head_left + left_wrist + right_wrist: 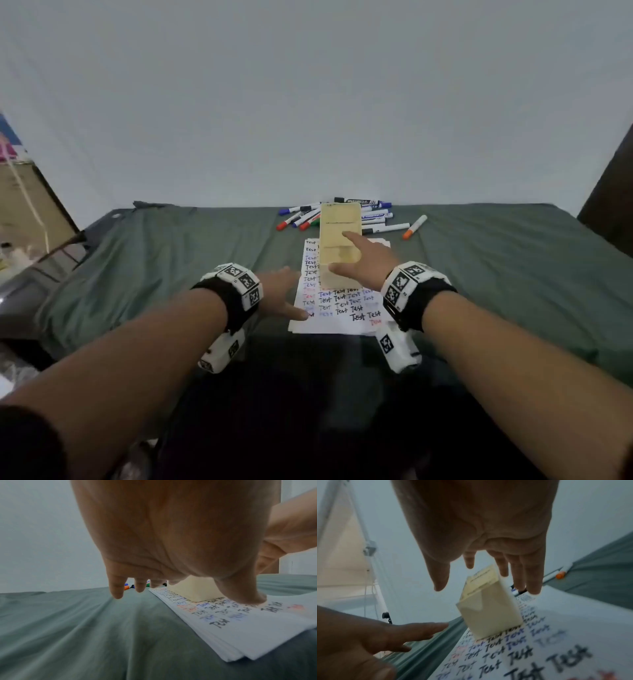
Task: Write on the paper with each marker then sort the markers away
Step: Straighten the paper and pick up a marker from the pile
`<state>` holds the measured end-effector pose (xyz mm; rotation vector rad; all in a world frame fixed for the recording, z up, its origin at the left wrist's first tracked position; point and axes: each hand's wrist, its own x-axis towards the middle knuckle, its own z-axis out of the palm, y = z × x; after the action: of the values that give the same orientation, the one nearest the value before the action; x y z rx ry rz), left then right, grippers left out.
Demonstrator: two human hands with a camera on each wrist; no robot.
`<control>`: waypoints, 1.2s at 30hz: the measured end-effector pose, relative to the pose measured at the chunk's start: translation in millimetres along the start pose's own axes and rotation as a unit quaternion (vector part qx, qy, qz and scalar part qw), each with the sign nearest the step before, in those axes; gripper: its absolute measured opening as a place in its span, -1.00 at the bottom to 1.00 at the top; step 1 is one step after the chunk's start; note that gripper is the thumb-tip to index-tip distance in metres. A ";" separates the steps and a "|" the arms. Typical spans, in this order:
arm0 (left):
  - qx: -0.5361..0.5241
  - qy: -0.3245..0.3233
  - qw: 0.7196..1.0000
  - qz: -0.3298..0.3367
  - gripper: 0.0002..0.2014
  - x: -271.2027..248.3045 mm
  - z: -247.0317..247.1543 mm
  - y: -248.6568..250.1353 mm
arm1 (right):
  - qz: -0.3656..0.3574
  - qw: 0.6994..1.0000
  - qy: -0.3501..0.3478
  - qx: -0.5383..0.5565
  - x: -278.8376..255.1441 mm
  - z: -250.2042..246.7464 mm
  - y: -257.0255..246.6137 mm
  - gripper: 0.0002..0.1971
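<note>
A stack of white paper covered in "Test" lines lies on the green cloth. A pale wooden box with compartments stands on its far half. Several capped markers lie heaped behind the box, with an orange-capped marker apart on the right. My right hand hovers open over the box's near end, fingers spread; in the right wrist view the right hand is above the box, not gripping it. My left hand is open, its thumb resting on the paper near its left edge.
The green cloth covers the whole table up to a plain pale wall. A dark edge stands at the far right. Clutter and a floor area lie off the left side.
</note>
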<state>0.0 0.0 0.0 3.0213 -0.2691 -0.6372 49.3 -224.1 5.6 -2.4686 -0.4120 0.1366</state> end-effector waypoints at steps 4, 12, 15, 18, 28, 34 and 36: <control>0.016 -0.012 0.999 -0.031 0.16 24.9 6.4 -8.2 | 0.059 0.997 0.031 0.043 19.2 26.4 -8.3 -0.03; 0.025 -0.084 0.994 -0.061 0.40 59.8 24.1 -17.5 | 0.125 0.985 0.119 0.000 46.1 67.9 -19.5 -0.01; 0.026 -0.093 0.993 -0.064 0.44 66.9 33.7 -20.3 | 0.111 0.982 0.153 0.002 50.6 71.3 -12.1 0.12; 0.032 -0.113 0.991 -0.071 0.49 72.4 36.1 -23.6 | 0.100 0.980 0.169 0.016 55.8 57.1 1.5 0.19; 0.037 -0.164 0.981 -0.101 0.37 70.5 22.5 -16.8 | 0.146 0.945 0.291 0.014 70.4 -55.5 100.1 0.24; 0.047 -0.176 0.977 -0.112 0.33 69.3 18.3 -12.7 | 0.217 0.917 0.334 -0.009 54.5 -97.8 159.0 0.23; 0.054 -0.178 0.976 -0.112 0.35 69.0 18.3 -12.9 | 0.234 0.916 0.326 -0.018 46.4 -101.5 173.5 0.25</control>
<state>56.8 0.3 -45.1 3.0466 0.0321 -1.2250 158.1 -398.0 -17.4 -2.4216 0.4665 -0.4951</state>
